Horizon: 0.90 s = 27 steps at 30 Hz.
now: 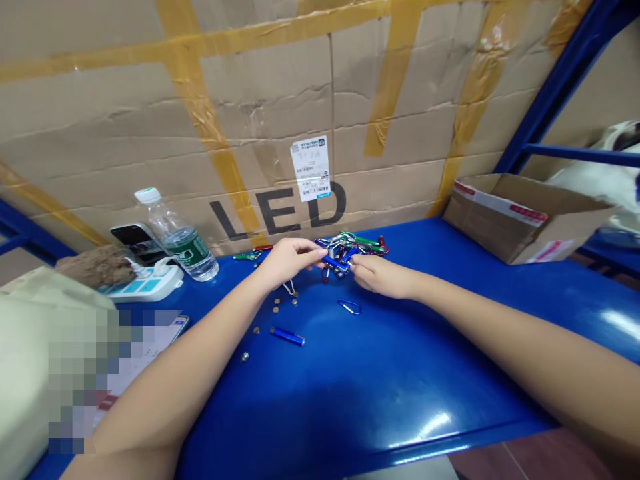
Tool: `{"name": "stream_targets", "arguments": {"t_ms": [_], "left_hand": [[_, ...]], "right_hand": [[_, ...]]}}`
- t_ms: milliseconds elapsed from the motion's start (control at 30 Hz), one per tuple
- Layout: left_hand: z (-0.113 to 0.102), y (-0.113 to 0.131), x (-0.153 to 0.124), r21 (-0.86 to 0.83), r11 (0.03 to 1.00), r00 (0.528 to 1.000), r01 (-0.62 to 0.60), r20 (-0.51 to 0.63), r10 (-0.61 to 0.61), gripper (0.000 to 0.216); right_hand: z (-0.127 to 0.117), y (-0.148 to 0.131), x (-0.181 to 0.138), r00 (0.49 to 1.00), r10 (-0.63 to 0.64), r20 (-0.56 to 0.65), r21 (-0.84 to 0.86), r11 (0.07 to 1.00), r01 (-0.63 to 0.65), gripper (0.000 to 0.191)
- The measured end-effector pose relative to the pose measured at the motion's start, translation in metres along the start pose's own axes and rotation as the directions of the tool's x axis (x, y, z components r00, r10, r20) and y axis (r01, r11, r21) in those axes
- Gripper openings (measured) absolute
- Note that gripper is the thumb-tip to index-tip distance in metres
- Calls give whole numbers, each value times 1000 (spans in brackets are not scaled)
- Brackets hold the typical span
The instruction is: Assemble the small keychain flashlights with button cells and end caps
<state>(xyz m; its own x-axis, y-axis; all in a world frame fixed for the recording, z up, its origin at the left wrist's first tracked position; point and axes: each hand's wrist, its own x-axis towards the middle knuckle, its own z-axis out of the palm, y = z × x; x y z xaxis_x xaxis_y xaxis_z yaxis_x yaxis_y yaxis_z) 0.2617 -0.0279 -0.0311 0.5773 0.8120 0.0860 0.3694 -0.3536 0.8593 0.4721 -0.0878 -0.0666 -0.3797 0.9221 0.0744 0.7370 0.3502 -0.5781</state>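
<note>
My left hand is closed in a pinch on one end of a slim blue metal tube, which looks like a small keychain flashlight. Beside its other end, the fingers of my right hand are pressed together; what they grip is too small to make out. Just behind both hands lies a pile of similar tubes and carabiners in green, red, purple and silver. Nearer to me, a loose blue tube and a blue carabiner rest on the blue table. Several button cells and a small silver part are scattered to the left.
A large taped cardboard box walls off the back. On the left stand a water bottle, a power strip, a phone and a brown lump. An open carton sits at right beside a blue frame.
</note>
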Motion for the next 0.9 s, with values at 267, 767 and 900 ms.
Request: {"name": "stream_targets", "arguments": {"t_ms": [267, 767, 900], "left_hand": [[3, -1, 0, 108, 984, 982, -139, -112, 151, 23], [8, -4, 0, 25, 983, 965, -184, -186, 186, 27], [12, -2, -3, 57, 967, 941, -248, -224, 255, 24]], "right_hand": [[-3, -8, -5, 974, 41, 223, 460, 877, -142, 29], [2, -1, -2, 975, 2, 223, 688, 708, -159, 38], [4, 4, -2, 976, -34, 216, 690, 712, -128, 39]]}}
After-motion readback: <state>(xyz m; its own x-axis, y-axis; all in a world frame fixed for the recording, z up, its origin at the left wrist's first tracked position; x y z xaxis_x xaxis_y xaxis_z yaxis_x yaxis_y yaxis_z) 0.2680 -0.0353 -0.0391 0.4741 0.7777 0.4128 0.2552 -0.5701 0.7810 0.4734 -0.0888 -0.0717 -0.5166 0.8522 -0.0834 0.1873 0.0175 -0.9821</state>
